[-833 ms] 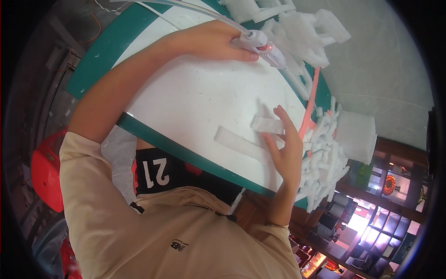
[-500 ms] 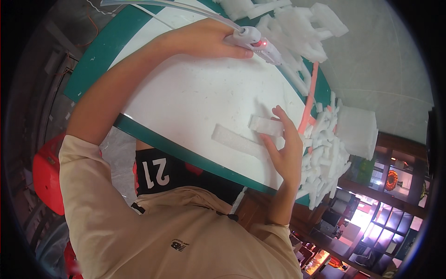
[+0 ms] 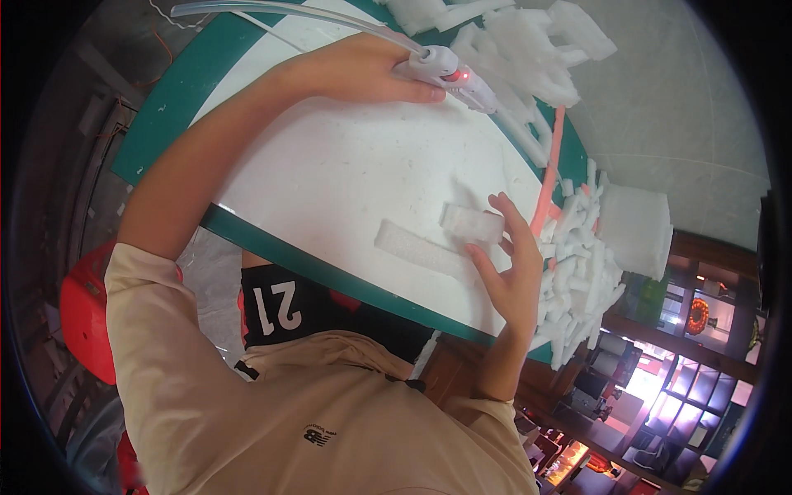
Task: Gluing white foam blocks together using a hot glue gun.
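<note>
Surface: table with white top (image 3: 330,165) and green rim (image 3: 330,285), under both hands. Grey tiled surface (image 3: 685,124) beyond the right hand, up and to its right; wall or floor unclear. Dark shelving (image 3: 685,396) with lit goods well off to the right hand's lower right. Red stool (image 3: 87,313) well to the left hand's lower left.

Left hand (image 3: 363,70) is wrapped around a white glue gun (image 3: 454,76), red light on, nose pointing right. A clear curved rod (image 3: 330,15) runs from its back, passing above the left hand.

Right hand (image 3: 516,268): fingers curved, index raised, thumb apart, around the near end of a white foam block (image 3: 472,221); can't tell if it's pinching or only touching. Block sits just left of the palm. Flat white foam strip (image 3: 417,247) lies left of the thumb.

In the way: heap of foam offcuts (image 3: 577,272) just right of the right hand, pink strip (image 3: 549,173) above it, big foam pieces (image 3: 528,58) right of the gun, white foam bulk (image 3: 639,231) behind the heap.

Writing: white printed number on black shorts (image 3: 289,305), below and between the hands; small dark logo with lettering on beige shirt (image 3: 313,396), lower.
</note>
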`<state>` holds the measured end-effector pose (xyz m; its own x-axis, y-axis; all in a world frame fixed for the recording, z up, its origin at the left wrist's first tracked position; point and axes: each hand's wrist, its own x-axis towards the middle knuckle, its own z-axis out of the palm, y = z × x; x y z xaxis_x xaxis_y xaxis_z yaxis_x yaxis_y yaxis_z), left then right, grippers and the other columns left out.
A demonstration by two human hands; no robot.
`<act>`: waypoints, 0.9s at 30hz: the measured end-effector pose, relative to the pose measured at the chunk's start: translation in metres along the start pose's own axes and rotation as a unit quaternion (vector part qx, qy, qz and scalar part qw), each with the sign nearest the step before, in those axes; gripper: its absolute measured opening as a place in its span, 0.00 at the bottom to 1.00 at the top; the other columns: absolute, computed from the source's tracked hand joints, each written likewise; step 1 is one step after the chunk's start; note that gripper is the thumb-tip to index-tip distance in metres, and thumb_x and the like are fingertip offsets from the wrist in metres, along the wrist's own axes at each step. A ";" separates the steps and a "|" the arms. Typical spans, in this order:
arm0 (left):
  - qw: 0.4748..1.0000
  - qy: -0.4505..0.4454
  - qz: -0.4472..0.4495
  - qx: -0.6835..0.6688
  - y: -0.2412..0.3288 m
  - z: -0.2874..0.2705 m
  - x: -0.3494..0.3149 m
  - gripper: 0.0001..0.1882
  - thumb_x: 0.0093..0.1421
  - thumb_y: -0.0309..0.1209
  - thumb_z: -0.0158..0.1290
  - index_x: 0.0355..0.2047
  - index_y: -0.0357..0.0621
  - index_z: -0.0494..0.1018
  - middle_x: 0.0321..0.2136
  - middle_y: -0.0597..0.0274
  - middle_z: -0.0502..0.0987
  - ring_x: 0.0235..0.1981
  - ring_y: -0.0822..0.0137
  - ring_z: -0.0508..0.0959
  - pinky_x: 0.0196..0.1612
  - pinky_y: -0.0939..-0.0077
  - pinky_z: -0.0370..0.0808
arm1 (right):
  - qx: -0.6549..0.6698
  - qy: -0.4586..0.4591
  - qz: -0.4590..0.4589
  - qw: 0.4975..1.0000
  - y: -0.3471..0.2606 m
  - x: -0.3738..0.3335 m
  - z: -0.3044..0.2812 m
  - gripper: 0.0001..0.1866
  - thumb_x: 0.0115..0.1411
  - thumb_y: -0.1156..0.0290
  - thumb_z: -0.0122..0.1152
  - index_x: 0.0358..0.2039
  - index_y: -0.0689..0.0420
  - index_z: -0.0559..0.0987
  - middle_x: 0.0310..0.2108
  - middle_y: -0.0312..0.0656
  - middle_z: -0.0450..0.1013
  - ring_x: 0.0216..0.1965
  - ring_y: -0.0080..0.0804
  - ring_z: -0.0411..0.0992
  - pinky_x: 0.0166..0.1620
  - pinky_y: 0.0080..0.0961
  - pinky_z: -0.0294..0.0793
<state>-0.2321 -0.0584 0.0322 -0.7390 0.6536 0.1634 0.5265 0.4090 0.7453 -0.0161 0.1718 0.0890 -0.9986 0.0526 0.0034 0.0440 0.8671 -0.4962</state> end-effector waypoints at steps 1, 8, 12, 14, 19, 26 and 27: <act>1.000 0.000 0.001 0.000 0.000 0.000 0.000 0.30 0.57 0.59 0.55 0.47 0.49 0.80 0.42 0.51 0.80 0.43 0.54 0.78 0.48 0.68 0.71 | 0.002 0.005 -0.001 1.000 0.000 -0.001 -0.001 0.34 0.52 0.75 0.69 0.61 0.53 0.69 0.58 0.42 0.70 0.56 0.38 0.71 0.53 0.35 0.74; 1.000 -0.001 0.004 0.009 -0.002 0.001 0.002 0.30 0.57 0.58 0.55 0.47 0.48 0.79 0.42 0.51 0.80 0.43 0.54 0.78 0.48 0.67 0.71 | 0.106 0.012 0.006 0.994 0.013 -0.006 -0.002 0.34 0.53 0.79 0.67 0.62 0.55 0.69 0.58 0.44 0.70 0.55 0.37 0.71 0.50 0.29 0.76; 1.000 0.005 0.010 0.003 -0.001 0.001 0.002 0.29 0.57 0.58 0.56 0.47 0.48 0.79 0.43 0.51 0.79 0.44 0.54 0.78 0.48 0.66 0.71 | 0.105 0.024 0.004 0.994 0.015 -0.010 -0.003 0.34 0.53 0.82 0.65 0.62 0.56 0.68 0.56 0.47 0.71 0.50 0.35 0.73 0.48 0.26 0.77; 1.000 -0.001 0.007 0.009 -0.002 0.000 0.001 0.29 0.57 0.58 0.55 0.47 0.49 0.79 0.44 0.51 0.79 0.44 0.54 0.78 0.49 0.66 0.71 | 0.113 0.035 0.018 0.993 0.016 -0.012 -0.004 0.34 0.53 0.84 0.63 0.62 0.57 0.68 0.54 0.47 0.73 0.46 0.31 0.74 0.47 0.24 0.77; 1.000 -0.005 -0.019 0.013 0.007 -0.003 -0.003 0.29 0.58 0.58 0.55 0.48 0.49 0.79 0.45 0.51 0.78 0.46 0.53 0.77 0.50 0.65 0.71 | 0.123 0.049 0.021 0.991 0.023 -0.018 -0.007 0.33 0.54 0.85 0.61 0.61 0.58 0.68 0.51 0.48 0.74 0.40 0.27 0.75 0.46 0.23 0.77; 0.999 -0.007 -0.028 0.014 0.009 -0.004 -0.003 0.28 0.58 0.56 0.56 0.47 0.49 0.80 0.46 0.51 0.77 0.48 0.53 0.76 0.51 0.65 0.70 | 0.138 0.059 0.048 0.988 0.026 -0.023 -0.008 0.30 0.54 0.85 0.61 0.59 0.60 0.71 0.40 0.44 0.76 0.38 0.25 0.76 0.47 0.23 0.77; 0.999 -0.010 -0.032 0.013 0.008 -0.003 -0.003 0.28 0.58 0.56 0.56 0.48 0.49 0.79 0.46 0.50 0.77 0.48 0.53 0.76 0.51 0.65 0.70 | 0.139 0.060 0.048 0.987 0.026 -0.024 -0.007 0.30 0.54 0.85 0.61 0.59 0.60 0.71 0.40 0.44 0.76 0.38 0.25 0.76 0.47 0.23 0.77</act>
<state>-0.2270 -0.0589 0.0401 -0.7632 0.6380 0.1027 0.4891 0.4665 0.7370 0.0092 0.1967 0.0823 -0.9789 0.2006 0.0387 0.1125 0.6873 -0.7176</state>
